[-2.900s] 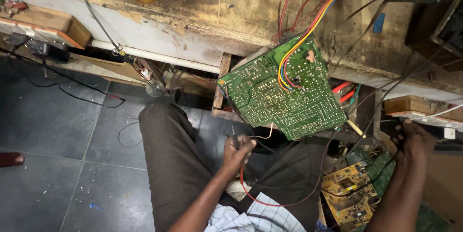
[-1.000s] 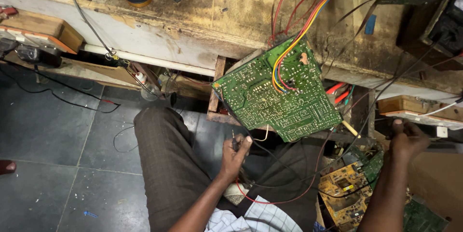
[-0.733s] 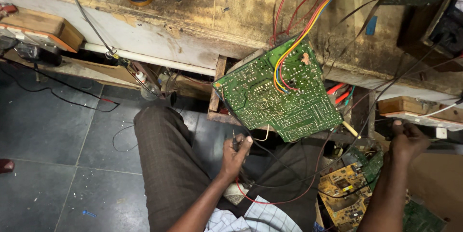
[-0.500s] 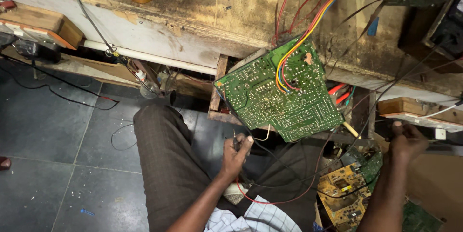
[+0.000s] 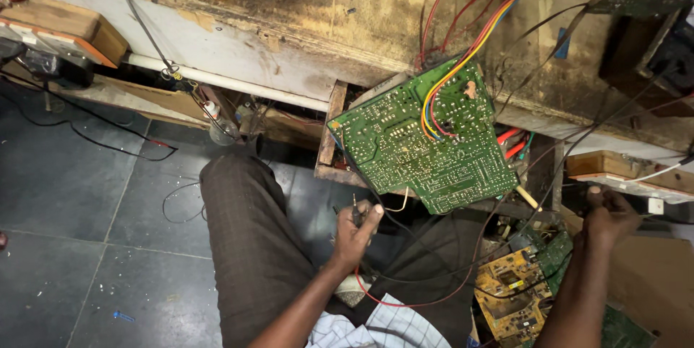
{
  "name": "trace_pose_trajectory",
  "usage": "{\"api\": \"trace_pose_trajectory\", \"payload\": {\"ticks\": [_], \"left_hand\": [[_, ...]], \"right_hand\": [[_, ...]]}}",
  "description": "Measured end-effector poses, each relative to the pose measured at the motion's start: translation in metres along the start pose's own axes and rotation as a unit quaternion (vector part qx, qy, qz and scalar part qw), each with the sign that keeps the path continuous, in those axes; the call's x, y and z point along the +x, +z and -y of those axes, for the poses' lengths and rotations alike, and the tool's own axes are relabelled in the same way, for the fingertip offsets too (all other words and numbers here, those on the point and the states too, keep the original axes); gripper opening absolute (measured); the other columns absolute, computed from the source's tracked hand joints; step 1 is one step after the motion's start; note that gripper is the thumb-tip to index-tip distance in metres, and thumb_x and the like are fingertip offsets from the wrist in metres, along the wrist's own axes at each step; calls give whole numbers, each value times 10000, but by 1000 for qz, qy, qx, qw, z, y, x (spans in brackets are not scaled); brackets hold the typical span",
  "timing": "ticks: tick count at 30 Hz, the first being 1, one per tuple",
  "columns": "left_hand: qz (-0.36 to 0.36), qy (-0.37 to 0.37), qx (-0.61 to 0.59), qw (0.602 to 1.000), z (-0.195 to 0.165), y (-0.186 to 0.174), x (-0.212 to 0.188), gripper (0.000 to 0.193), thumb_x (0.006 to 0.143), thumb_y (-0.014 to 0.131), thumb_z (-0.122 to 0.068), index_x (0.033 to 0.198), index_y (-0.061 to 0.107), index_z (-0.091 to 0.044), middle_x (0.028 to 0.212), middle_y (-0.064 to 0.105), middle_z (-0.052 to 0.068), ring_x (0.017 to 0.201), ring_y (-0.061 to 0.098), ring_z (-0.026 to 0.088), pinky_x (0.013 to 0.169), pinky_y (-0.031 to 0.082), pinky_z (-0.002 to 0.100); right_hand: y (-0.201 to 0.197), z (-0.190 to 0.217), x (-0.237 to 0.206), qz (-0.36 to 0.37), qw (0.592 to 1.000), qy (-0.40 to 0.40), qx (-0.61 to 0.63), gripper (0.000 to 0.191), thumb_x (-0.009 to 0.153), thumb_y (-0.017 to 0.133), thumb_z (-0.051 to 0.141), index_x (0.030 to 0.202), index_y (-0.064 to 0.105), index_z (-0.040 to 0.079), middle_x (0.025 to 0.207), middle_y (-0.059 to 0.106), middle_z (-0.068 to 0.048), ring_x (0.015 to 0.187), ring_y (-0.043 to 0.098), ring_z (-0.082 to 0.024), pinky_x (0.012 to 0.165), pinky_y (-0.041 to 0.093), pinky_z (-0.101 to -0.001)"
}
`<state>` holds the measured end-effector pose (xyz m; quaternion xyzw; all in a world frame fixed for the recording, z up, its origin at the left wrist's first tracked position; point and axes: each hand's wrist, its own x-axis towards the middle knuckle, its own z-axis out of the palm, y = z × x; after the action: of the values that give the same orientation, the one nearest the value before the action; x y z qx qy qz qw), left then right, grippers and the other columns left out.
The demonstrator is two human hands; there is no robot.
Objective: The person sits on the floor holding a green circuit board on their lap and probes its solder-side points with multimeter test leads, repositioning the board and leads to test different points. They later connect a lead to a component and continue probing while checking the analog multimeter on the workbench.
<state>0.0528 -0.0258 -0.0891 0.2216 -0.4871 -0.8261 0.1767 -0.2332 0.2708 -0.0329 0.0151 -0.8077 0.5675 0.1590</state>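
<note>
Far to the left, a wooden block (image 5: 69,30) sits at the edge of the worn wooden workbench (image 5: 318,12), and a white pipe (image 5: 224,82) runs along under the bench's front. Below that lies the dark tiled floor (image 5: 79,203), with thin black wire looping loosely over it. My left leg in brown trousers (image 5: 246,247) stretches out over those tiles. Just right of it, my left hand (image 5: 356,229) is closed around a small dark probe (image 5: 356,212) held with its tip pointing up, thumb pressed along its side; a red wire (image 5: 405,303) curls away beneath my wrist. Above and right of that hand, the green circuit board (image 5: 426,138) hangs tilted off the bench front, solder side towards me, with a bundle of coloured wires (image 5: 477,44) running from its middle up onto the bench. Nearer to me, on the right, a yellowish circuit board (image 5: 510,290) lies among tangled black leads. Furthest right, my right hand (image 5: 607,214) is curled shut around something thin near a pale wooden box (image 5: 622,167); I cannot tell what it grips.
</note>
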Motion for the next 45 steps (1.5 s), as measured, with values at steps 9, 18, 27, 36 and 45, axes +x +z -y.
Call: {"api": "trace_pose_trajectory", "payload": {"ticks": [9, 18, 27, 36, 45], "left_hand": [[4, 3, -3, 1000, 2, -1, -1, 403, 1015, 658, -290, 679, 500, -133, 573, 472, -80, 480, 401, 11, 441, 303, 235], [9, 10, -9, 1000, 11, -3, 0, 392, 1015, 657, -285, 688, 509, -126, 577, 486, -74, 477, 412, 11, 438, 311, 233], [10, 6, -22, 1000, 13, -3, -1, 384, 1020, 652, -260, 693, 502, -126, 579, 480, -73, 470, 408, 12, 434, 309, 230], [2, -2, -10, 1000, 15, -3, 0, 381, 1013, 655, -278, 694, 510, -130, 583, 488, -72, 482, 412, 14, 442, 310, 231], [4, -4, -2, 1000, 13, -2, 0, 398, 1007, 658, -303, 683, 504, -132, 572, 481, -74, 476, 406, 18, 437, 306, 235]], "right_hand": [[-2, -3, -1, 20, 1000, -1, 16, 204, 1011, 757, -55, 1196, 685, -102, 1006, 712, -103, 778, 644, -132, 620, 485, -264], [-6, -8, 0, 29, 1000, 2, -2, 103, 1012, 735, -70, 1091, 682, -110, 931, 688, -99, 720, 599, -126, 608, 444, -268], [-6, -9, 3, 16, 1000, -11, 7, 316, 961, 740, -85, 1266, 665, -123, 1056, 732, -119, 857, 683, -132, 687, 526, -247], [-7, -11, 4, 16, 1000, -11, 0, 182, 945, 757, -101, 1115, 695, -107, 1006, 702, -92, 828, 633, -144, 695, 504, -278], [-8, -8, 2, 16, 999, 27, 16, 107, 931, 700, -129, 1015, 698, -64, 928, 682, -82, 729, 588, -124, 608, 437, -268]]}}
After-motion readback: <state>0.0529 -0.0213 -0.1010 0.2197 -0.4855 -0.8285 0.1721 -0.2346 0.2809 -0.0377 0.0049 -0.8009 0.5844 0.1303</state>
